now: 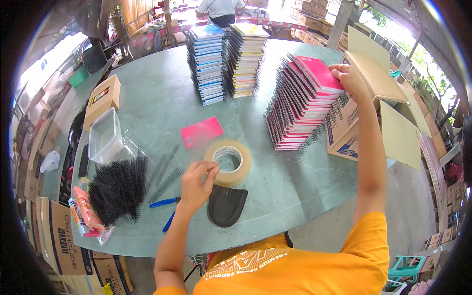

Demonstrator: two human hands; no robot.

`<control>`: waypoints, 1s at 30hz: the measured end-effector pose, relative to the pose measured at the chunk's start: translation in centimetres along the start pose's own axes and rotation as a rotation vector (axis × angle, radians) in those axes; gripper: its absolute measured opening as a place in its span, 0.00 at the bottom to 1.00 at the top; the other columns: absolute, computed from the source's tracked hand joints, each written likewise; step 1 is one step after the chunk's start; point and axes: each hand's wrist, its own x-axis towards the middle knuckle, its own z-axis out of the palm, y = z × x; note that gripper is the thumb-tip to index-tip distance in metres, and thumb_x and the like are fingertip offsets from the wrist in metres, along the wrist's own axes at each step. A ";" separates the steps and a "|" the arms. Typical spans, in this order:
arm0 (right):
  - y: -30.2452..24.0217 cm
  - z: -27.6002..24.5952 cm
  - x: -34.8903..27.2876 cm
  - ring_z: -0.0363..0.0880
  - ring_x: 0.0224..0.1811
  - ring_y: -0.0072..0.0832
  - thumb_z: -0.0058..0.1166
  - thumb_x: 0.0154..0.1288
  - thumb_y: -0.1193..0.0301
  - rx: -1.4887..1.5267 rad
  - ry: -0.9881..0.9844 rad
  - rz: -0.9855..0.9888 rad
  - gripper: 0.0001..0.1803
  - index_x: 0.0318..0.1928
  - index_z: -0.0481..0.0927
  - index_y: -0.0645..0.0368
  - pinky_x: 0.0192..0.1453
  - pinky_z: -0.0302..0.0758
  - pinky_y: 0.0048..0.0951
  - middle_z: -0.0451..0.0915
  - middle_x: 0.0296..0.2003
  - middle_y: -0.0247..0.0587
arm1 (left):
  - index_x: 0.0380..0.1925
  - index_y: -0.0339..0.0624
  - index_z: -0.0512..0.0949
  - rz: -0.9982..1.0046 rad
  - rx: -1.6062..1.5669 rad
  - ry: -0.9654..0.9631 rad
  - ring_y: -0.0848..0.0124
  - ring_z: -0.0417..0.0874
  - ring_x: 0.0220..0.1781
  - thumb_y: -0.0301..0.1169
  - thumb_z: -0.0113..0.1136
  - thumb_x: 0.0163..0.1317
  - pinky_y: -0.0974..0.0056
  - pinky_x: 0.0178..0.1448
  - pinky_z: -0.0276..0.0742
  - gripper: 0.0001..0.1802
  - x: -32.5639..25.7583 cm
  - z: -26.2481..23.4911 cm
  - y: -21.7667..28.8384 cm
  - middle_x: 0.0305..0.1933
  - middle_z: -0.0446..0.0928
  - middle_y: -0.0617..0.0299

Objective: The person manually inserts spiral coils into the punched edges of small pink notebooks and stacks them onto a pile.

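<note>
My right hand (348, 80) is at the top of a tall stack of pink spiral notebooks (307, 115), its fingers closed over the right edge of the uppermost pink spiral notebook (314, 69). Over the near-left rim of a wide roll of clear tape (241, 174) is my left hand (197, 184), thumb and fingers drawn together in a pinch. Whatever might be between those fingertips is too small to make out. A loose pink cover (202, 132) lies just beyond the tape. Blue-handled pliers (164, 202), partly hidden by my left wrist, and a dark curved pad (227, 206) lie nearby.
Blue (206, 66) and yellow (246, 61) notebook stacks stand at the back. An open carton (344, 130) is right of the pink stack. Black spiral coils (118, 189), a clear plastic tub (104, 135) and a small cardboard box (102, 101) occupy the left side. Another person (220, 11) stands beyond.
</note>
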 end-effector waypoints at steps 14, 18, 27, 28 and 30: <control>-7.4 4.2 -2.4 0.81 0.40 0.37 0.52 0.57 0.75 -0.520 0.453 -0.652 0.13 0.44 0.80 0.60 0.46 0.74 0.31 0.81 0.39 0.48 | 0.32 0.38 0.80 -0.026 0.043 -0.010 0.67 0.79 0.28 0.25 0.61 0.55 0.67 0.32 0.73 0.05 -1.6 -0.1 -1.7 0.29 0.78 0.55; -12.7 16.9 -6.9 0.79 0.43 0.38 0.51 0.57 0.74 -0.312 -0.048 -0.884 0.13 0.42 0.81 0.57 0.48 0.74 0.32 0.80 0.40 0.47 | 0.32 0.38 0.80 -0.058 0.042 0.057 0.66 0.78 0.27 0.24 0.60 0.55 0.66 0.30 0.72 0.05 -1.8 -0.2 -1.9 0.28 0.78 0.55; -9.2 38.5 -6.7 0.76 0.43 0.43 0.61 0.49 0.67 -0.485 -0.626 -0.986 0.15 0.39 0.78 0.58 0.46 0.73 0.42 0.77 0.35 0.46 | 0.32 0.37 0.79 -0.106 0.218 0.197 0.63 0.76 0.25 0.25 0.60 0.55 0.64 0.31 0.72 0.05 -1.0 -3.5 -4.8 0.27 0.77 0.54; -9.1 38.9 -6.5 0.76 0.43 0.44 0.60 0.49 0.68 -0.494 -0.663 -0.967 0.16 0.39 0.77 0.59 0.46 0.73 0.43 0.77 0.35 0.47 | 0.32 0.37 0.79 -0.119 0.245 0.194 0.63 0.76 0.25 0.25 0.59 0.55 0.63 0.31 0.72 0.05 -0.9 -4.1 -4.8 0.28 0.77 0.54; -8.9 39.5 -6.6 0.77 0.41 0.45 0.59 0.49 0.69 -0.517 -0.702 -0.944 0.14 0.37 0.76 0.60 0.44 0.74 0.44 0.78 0.33 0.48 | 0.32 0.37 0.79 -0.136 0.272 0.206 0.62 0.76 0.26 0.26 0.59 0.56 0.63 0.31 0.72 0.05 -1.0 -4.5 -5.1 0.28 0.77 0.54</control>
